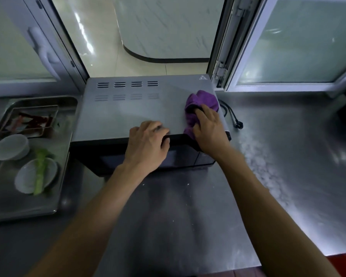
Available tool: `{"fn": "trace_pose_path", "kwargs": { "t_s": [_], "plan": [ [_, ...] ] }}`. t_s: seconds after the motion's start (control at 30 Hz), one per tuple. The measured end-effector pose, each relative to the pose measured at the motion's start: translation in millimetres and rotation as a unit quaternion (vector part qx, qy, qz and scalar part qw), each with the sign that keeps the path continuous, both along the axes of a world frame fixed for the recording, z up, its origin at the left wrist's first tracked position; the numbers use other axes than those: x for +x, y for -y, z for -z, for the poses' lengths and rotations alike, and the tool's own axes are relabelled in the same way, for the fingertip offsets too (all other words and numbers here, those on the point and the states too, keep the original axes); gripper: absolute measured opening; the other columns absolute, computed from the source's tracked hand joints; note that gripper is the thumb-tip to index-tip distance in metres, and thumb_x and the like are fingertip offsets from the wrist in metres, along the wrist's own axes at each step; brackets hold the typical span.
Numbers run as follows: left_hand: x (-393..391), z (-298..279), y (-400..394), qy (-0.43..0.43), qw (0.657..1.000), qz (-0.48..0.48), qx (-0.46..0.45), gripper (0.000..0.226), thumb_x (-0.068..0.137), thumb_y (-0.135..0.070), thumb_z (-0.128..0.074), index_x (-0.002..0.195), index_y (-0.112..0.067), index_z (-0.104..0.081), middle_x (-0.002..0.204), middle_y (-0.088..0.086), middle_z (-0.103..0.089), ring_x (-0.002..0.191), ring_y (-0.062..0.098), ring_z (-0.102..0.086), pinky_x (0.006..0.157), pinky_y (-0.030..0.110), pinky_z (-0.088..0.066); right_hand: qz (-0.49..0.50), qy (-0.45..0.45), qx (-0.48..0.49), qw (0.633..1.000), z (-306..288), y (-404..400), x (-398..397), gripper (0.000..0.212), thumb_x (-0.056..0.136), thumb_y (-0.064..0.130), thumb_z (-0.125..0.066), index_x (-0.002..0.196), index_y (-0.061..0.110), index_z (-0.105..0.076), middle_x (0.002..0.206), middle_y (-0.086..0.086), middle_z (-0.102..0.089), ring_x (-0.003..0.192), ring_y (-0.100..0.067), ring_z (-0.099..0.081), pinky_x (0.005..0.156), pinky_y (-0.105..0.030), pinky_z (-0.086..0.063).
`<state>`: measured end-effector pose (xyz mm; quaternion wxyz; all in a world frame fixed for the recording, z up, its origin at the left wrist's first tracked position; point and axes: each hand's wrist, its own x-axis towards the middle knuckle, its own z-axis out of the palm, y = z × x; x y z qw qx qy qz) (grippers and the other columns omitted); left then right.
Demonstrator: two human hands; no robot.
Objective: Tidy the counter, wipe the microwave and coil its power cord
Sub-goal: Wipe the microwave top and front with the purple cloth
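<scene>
Two white bowls (10,146) sit in the steel tray (28,206); right hand (208,128) fingers clamp a purple cloth (201,100), left hand (148,144) fingers spread.

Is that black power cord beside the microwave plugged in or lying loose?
Loose. The power cord lies on the steel counter right of the microwave, its plug resting bare on the surface.

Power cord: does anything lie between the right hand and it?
Nothing visible. The power cord lies loose on the counter just right of the microwave, while the right hand holds the purple cloth on top.
</scene>
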<state>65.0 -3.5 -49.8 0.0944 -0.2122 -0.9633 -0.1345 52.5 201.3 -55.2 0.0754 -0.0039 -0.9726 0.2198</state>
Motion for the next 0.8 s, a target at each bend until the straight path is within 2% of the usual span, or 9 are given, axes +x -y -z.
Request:
{"fn": "trace_pose_path", "kwargs": {
  "t_s": [0.2, 0.37, 0.5, 0.6, 0.8],
  "plan": [
    [17, 2, 1, -0.012, 1.0, -0.006, -0.017, 0.031, 0.091, -0.028, -0.061, 0.12, -0.018, -0.065, 0.125, 0.0, -0.058, 0.121, 0.025, -0.051, 0.092, 0.049, -0.046, 0.009, -0.071, 0.023, 0.997, 12, -1, 26, 0.05, 0.096, 0.036, -0.042, 0.137, 0.009, -0.05, 0.146, -0.017, -0.045, 0.132, -0.04, -0.041, 0.109, -0.051, -0.036],
    [24, 4, 4, -0.014, 0.999, -0.01, -0.035, 0.034, 0.091, -0.027, -0.059, 0.123, -0.018, -0.063, 0.127, 0.0, -0.056, 0.123, 0.025, -0.05, 0.093, 0.048, -0.045, 0.062, -0.111, 0.008, 0.992, 27, 12, 41, 0.047, 0.101, 0.034, -0.043, 0.14, 0.008, -0.046, 0.149, -0.017, -0.041, 0.137, -0.039, -0.036, 0.109, -0.051, -0.034],
    [23, 2, 6, -0.01, 0.999, -0.002, -0.042, 0.034, 0.091, -0.025, -0.059, 0.124, -0.018, -0.062, 0.129, -0.001, -0.055, 0.123, 0.024, -0.049, 0.095, 0.047, -0.043, 0.096, -0.151, -0.011, 0.984, 43, 27, 53, 0.048, 0.103, 0.029, -0.041, 0.145, 0.005, -0.04, 0.155, -0.018, -0.034, 0.145, -0.037, -0.027, 0.118, -0.05, -0.026],
    [22, 2, 14, -0.012, 0.999, 0.015, -0.043, 0.035, 0.091, -0.023, -0.059, 0.125, -0.018, -0.061, 0.13, 0.0, -0.054, 0.124, 0.024, -0.049, 0.095, 0.048, -0.043, 0.121, -0.172, -0.035, 0.977, 57, 44, 59, 0.05, 0.101, 0.021, -0.047, 0.147, 0.004, -0.036, 0.159, -0.02, -0.026, 0.149, -0.038, -0.018, 0.121, -0.051, -0.02],
    [13, 7, 45, -0.024, 0.998, 0.057, -0.025, 0.036, 0.09, -0.022, -0.061, 0.126, -0.018, -0.062, 0.13, 0.0, -0.055, 0.125, 0.025, -0.05, 0.095, 0.048, -0.042, 0.18, -0.207, -0.065, 0.959, 70, 80, 61, 0.055, 0.095, 0.01, -0.056, 0.145, 0.003, -0.035, 0.158, -0.023, -0.024, 0.148, -0.042, -0.017, 0.12, -0.053, -0.021]
  ]
}}
